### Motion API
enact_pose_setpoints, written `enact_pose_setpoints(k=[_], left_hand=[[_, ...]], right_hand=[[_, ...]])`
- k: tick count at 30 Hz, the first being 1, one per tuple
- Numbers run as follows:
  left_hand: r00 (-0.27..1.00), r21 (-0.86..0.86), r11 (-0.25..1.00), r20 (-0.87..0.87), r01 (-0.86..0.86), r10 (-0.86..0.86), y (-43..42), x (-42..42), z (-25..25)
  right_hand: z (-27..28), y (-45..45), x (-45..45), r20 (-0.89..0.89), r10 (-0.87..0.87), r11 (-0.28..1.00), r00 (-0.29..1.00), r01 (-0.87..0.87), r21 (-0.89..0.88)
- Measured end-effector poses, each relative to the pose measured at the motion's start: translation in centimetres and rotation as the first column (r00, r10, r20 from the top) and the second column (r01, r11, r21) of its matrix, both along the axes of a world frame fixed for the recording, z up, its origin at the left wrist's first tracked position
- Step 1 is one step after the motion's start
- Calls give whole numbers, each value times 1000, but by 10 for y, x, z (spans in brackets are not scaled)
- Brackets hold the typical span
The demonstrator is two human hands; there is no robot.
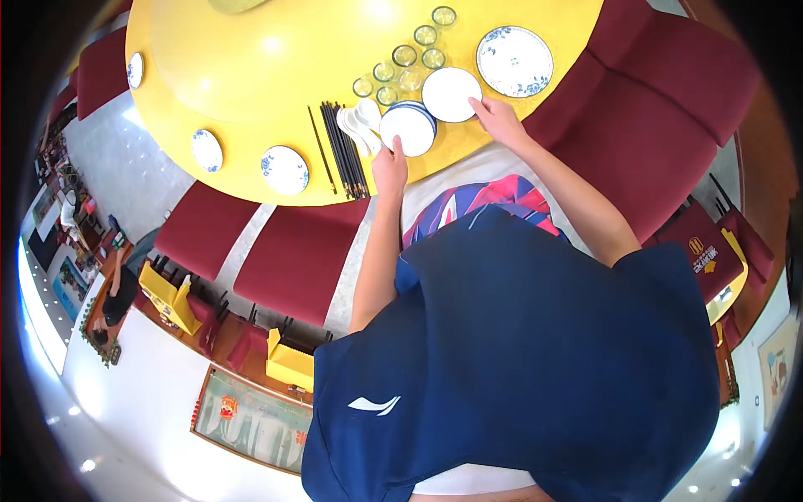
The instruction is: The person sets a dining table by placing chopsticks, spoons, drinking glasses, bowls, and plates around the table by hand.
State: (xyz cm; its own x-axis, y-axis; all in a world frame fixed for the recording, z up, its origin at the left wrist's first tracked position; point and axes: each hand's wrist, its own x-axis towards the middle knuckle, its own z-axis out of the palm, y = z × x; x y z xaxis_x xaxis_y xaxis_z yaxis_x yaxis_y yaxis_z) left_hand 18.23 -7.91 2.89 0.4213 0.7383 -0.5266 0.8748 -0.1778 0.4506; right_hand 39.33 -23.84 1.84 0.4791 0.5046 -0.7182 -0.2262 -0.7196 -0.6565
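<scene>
My right hand [500, 124] is closed on the edge of a round white plate [452, 94], thumb on top. My left hand [390, 170] grips the near edge of a stack of small white dishes with blue rims [408, 130], right beside that plate. Whether it grips only the top dish I cannot tell. Left of the stack lie white spoons [358, 125] and a row of black chopsticks [344, 151]. Several clear glasses [404, 56] stand behind the dishes. A larger white plate with blue flowers [514, 61] sits to the right.
The round yellow table [276, 75] carries further blue-patterned plates [285, 170] along its left edge. Dark red chairs [305, 259] surround it, with a wide dark red seat [636, 117] at right. Another person [124, 284] is in the far left background.
</scene>
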Motion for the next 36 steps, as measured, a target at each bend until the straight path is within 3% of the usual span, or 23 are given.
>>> enact_pose_setpoints(k=[2,3,7,9,11,12,16,18,20,22,24,25,26,27,30,31,32,33,35,36], left_hand=[[997,-4,998,-48,67,-67,4,-4,3],[985,-7,990,-101,138,-138,8,-3,4],[979,-38,979,-26,200,-201,21,-17,-24],[985,-225,962,-45,153,-167,26,-23,-23],[973,-220,949,-1,226,-232,29,-33,-17],[973,-216,949,40,229,-226,30,-37,-16],[977,-104,972,48,210,-206,19,-42,7],[981,-49,982,77,180,-176,1,-50,8],[995,4,995,34,97,-97,-23,-60,12],[995,17,996,53,87,-88,-55,-66,23],[973,77,987,173,144,-155,-92,-80,-5],[843,206,962,471,181,-259,-110,-83,-20],[902,108,962,334,252,-274,-132,-84,-15],[925,17,965,280,263,-257,-156,-79,-7],[880,-6,937,346,348,-325,-229,-68,-12],[871,-53,924,358,379,-337,-246,-58,-21],[860,-58,903,337,425,-383,-269,-41,3],[829,120,900,355,418,-433,-290,-29,-3],[876,-42,956,414,291,-249,-334,6,21],[872,-25,956,418,292,-255,-350,25,29]], right_hand=[[8,2,0,206,185,979,961,-161,-129],[12,4,-1,226,176,980,958,-149,-134],[20,9,3,273,285,934,919,-203,-295],[20,2,-1,262,313,914,913,-214,-345],[24,-6,-10,187,11,952,982,47,-304],[33,-14,-17,176,-46,954,983,96,-283],[16,-82,-55,279,-2,967,960,73,-246],[20,-124,-75,221,7,962,975,54,-268],[-24,-193,-102,223,-12,975,975,61,-212],[-42,-255,-121,105,0,970,994,26,-242],[-59,-317,-140,78,-67,961,995,86,-263],[-59,-345,-148,59,-102,961,993,114,-251],[-72,-374,-158,52,-152,949,987,161,-272],[-78,-403,-166,13,-231,936,973,226,-272],[-72,-478,-190,-45,-464,870,885,445,-213],[-89,-515,-207,-53,-467,874,882,453,-176],[-106,-550,-209,-49,-470,877,881,460,-138],[-84,-566,-211,-110,-616,779,780,582,-231],[-96,-631,-233,-143,-737,675,660,727,-123],[-87,-655,-243,-148,-832,554,535,816,-166]])
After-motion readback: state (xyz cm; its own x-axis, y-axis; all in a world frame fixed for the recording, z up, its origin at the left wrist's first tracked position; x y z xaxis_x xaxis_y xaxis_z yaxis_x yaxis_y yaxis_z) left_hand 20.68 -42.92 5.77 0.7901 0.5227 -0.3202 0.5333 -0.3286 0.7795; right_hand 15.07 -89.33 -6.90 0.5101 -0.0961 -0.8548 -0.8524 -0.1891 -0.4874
